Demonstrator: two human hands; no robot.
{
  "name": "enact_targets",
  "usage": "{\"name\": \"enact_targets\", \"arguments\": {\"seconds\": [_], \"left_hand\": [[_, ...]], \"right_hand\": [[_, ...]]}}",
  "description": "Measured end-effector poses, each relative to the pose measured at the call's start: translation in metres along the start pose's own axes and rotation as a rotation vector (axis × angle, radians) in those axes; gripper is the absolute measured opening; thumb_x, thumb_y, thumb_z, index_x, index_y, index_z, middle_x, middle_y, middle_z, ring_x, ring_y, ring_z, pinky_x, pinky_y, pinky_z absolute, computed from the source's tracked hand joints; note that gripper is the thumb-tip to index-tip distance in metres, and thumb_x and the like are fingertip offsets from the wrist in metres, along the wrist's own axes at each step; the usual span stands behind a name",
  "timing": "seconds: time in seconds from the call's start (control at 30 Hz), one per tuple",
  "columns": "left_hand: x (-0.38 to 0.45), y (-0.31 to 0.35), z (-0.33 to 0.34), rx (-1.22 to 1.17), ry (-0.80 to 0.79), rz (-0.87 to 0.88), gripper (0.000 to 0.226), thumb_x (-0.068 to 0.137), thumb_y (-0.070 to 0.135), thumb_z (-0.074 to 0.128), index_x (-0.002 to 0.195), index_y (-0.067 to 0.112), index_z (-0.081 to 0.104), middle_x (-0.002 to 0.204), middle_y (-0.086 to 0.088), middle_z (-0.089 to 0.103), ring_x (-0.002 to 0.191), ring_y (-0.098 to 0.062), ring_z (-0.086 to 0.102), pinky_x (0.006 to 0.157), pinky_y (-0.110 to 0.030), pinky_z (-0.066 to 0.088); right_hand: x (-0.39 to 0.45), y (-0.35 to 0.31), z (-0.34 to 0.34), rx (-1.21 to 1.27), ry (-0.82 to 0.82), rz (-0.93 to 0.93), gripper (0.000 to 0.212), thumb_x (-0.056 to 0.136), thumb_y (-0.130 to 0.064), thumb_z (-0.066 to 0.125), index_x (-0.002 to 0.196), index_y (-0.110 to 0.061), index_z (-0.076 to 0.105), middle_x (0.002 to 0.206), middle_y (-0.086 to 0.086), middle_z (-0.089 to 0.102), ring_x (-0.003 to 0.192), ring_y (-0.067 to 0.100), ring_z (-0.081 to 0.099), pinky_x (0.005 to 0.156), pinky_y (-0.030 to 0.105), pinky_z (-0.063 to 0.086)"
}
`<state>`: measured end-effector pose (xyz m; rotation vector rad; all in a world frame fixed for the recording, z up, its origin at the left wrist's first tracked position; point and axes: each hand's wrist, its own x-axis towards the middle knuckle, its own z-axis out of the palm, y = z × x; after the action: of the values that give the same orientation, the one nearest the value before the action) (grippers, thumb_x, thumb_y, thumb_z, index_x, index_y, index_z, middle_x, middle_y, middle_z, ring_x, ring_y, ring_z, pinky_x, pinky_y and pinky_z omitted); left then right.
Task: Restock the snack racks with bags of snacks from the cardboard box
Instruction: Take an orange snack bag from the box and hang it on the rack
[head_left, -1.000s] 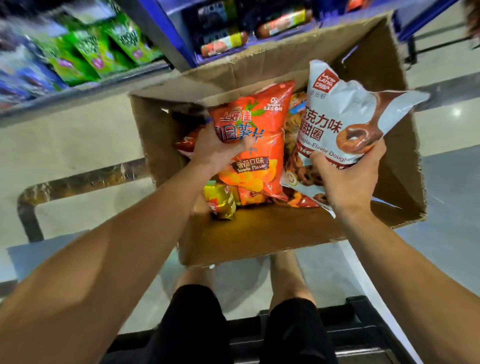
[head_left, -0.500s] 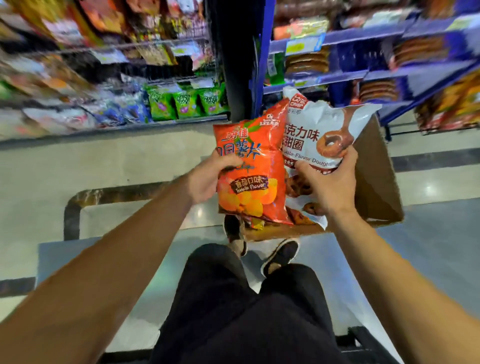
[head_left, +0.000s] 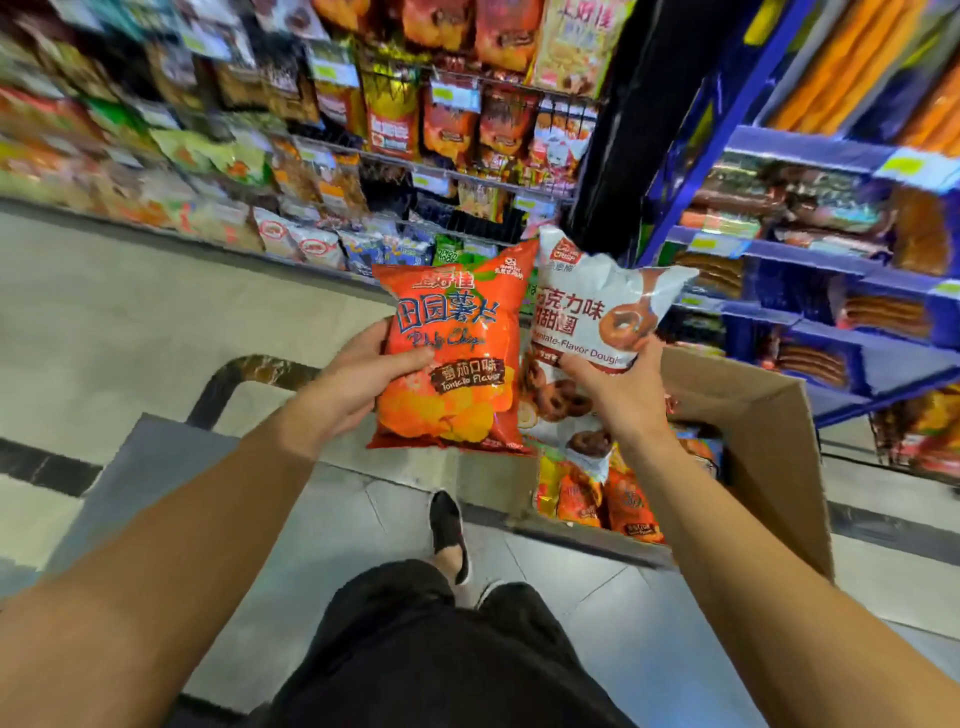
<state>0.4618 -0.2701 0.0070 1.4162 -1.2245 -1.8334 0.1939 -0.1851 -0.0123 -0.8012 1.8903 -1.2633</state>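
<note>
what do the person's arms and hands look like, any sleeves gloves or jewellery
Both forearms are bare right up to the frame edge, so no sleeves show. The left hand and the right hand wear no gloves, and no watch, bracelet or ring is visible on the wrists or fingers that show. Lower down, the person wears dark trousers and dark slip-on shoes.

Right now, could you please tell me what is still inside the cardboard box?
The cardboard box holds several orange and yellow snack bags near its front wall. The white doughnut bag and right hand cover the rest.
</note>
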Motion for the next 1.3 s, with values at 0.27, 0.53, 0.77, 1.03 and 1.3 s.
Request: {"name": "enact_targets", "arguments": {"seconds": [0.27, 0.53, 0.77, 1.03, 1.3], "left_hand": [[-0.016, 0.011, -0.113, -0.010, 0.219, 0.147, 0.072, 0.056, 0.042, 0.087, 0.122, 0.028, 0.063, 0.113, 0.002, 0.074, 0.106, -0.020, 0.070, 0.100, -0.047, 0.052], [0.028, 0.055, -0.268, -0.002, 0.284, 0.234, 0.081, 0.062, 0.032, 0.090, 0.135, 0.020, 0.056, 0.110, 0.005, 0.075, 0.103, -0.016, 0.071, 0.098, -0.048, 0.054], [0.061, 0.111, -0.380, 0.027, 0.300, 0.267, 0.082, 0.068, 0.025, 0.088, 0.141, 0.021, 0.051, 0.118, 0.000, 0.071, 0.106, -0.019, 0.069, 0.099, -0.047, 0.053], [0.143, 0.170, -0.453, -0.007, 0.380, 0.302, 0.084, 0.068, 0.023, 0.087, 0.143, 0.020, 0.049, 0.119, 0.000, 0.071, 0.102, -0.016, 0.070, 0.092, -0.042, 0.057], [0.262, 0.238, -0.498, -0.053, 0.425, 0.348, 0.069, 0.079, 0.012, 0.081, 0.141, 0.019, 0.051, 0.119, -0.002, 0.072, 0.104, -0.020, 0.071, 0.090, -0.041, 0.057]], "right_hand": [[-0.007, -0.051, 0.105, -0.086, -0.118, -0.105, 0.081, 0.072, -0.026, 0.090, 0.134, -0.018, 0.039, 0.118, -0.008, 0.065, 0.107, 0.008, 0.065, 0.099, 0.037, 0.053], [0.011, -0.111, 0.251, -0.086, -0.112, -0.188, 0.074, 0.070, -0.022, 0.092, 0.123, -0.023, 0.039, 0.113, -0.011, 0.063, 0.103, 0.007, 0.065, 0.098, 0.040, 0.053], [0.047, -0.169, 0.354, -0.063, -0.160, -0.264, 0.087, 0.066, -0.021, 0.094, 0.131, -0.010, 0.037, 0.122, 0.001, 0.062, 0.102, 0.004, 0.065, 0.081, 0.020, 0.055], [0.139, -0.235, 0.440, -0.079, -0.045, -0.401, 0.087, 0.053, -0.033, 0.096, 0.120, -0.019, 0.042, 0.120, 0.005, 0.054, 0.106, 0.005, 0.060, 0.086, 0.021, 0.051], [0.282, -0.303, 0.516, -0.220, -0.001, -0.514, 0.078, 0.066, -0.035, 0.091, 0.128, -0.019, 0.047, 0.113, -0.004, 0.054, 0.111, 0.008, 0.032, 0.086, 0.024, 0.029]]}}
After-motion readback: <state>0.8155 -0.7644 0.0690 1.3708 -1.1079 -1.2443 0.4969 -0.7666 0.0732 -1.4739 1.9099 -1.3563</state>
